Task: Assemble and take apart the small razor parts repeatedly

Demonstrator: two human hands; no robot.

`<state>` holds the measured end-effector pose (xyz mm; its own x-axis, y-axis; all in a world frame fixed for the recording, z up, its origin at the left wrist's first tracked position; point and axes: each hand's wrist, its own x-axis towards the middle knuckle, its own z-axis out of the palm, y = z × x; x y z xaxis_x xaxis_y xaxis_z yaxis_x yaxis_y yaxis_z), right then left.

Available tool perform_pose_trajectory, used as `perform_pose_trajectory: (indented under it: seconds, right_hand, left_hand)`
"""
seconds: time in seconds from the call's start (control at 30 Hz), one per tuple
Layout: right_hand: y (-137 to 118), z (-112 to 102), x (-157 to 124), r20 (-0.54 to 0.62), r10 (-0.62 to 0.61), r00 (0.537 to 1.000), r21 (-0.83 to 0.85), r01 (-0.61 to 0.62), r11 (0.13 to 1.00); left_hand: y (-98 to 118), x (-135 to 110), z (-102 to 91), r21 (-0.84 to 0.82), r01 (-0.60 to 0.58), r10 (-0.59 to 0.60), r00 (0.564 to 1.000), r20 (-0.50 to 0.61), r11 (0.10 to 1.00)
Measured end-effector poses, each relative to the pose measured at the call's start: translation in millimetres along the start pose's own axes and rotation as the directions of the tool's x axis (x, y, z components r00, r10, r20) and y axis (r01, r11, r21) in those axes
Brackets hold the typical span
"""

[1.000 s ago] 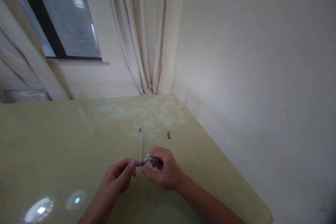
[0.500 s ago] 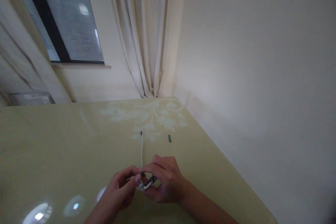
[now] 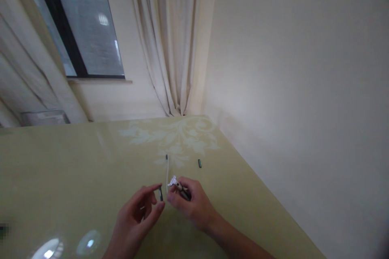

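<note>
Low in the middle of the frame, over the pale green table (image 3: 75, 162): left hand (image 3: 139, 214) closed in a pinch on a small dark cap (image 3: 161, 193), held upright between thumb and forefinger. Just to its right, right hand (image 3: 190, 206) gripping a thin dark pen-like piece (image 3: 181, 189) with a white tip pointing up and left, toward the cap. Close together but not touching, a narrow gap between. Judged as the middle of a fine two-handed fitting or parting step, cap and piece held apart and facing each other. Calling for, on any further move, steady fingertips, tip and cap kept in line, and a light pinch so that neither part slips. Just above the hands, lying on the table: a thin white rod (image 3: 167, 172) with a dark far end, running up the frame; farther right, well apart, a second small dark piece (image 3: 199, 163). No box, tray or other container anywhere in view, so nothing held in one. Upper left: window (image 3: 82, 28); upper middle: cream curtain (image 3: 170, 40).
</note>
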<state>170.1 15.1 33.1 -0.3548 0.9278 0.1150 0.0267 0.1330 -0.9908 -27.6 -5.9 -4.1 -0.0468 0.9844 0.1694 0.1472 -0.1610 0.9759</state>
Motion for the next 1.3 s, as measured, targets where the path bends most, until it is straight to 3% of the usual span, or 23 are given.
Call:
perform_pose_trajectory:
  seconds: [0.23, 0.6, 0.8, 1.3]
  right_hand:
    - [13.0, 4.5, 2.3, 0.014, 0.081, 0.997, 0.082, -0.082, 0.993]
    - [20.1, 7.9, 5.0, 0.000, 0.156, 0.988, 0.170, -0.154, 0.973]
    - [18.2, 8.9, 4.5, -0.001, 0.161, 0.987, 0.212, -0.157, 0.965]
    - [19.8, 12.0, 7.3, 0.021, 0.215, 0.976, 0.305, -0.211, 0.929]
  left_hand:
    - [-8.2, -3.4, 1.9, 0.212, -0.243, 0.245, 0.969, 0.018, 0.947]
    - [-10.9, -5.1, 2.6, 0.240, -0.315, 0.304, 0.949, 0.081, 0.918]
    - [-14.2, -5.5, 3.8, 0.249, -0.413, 0.399, 0.911, 0.107, 0.876]
    - [-15.4, -5.1, 3.1, 0.121, -0.257, 0.250, 0.966, 0.072, 0.959]
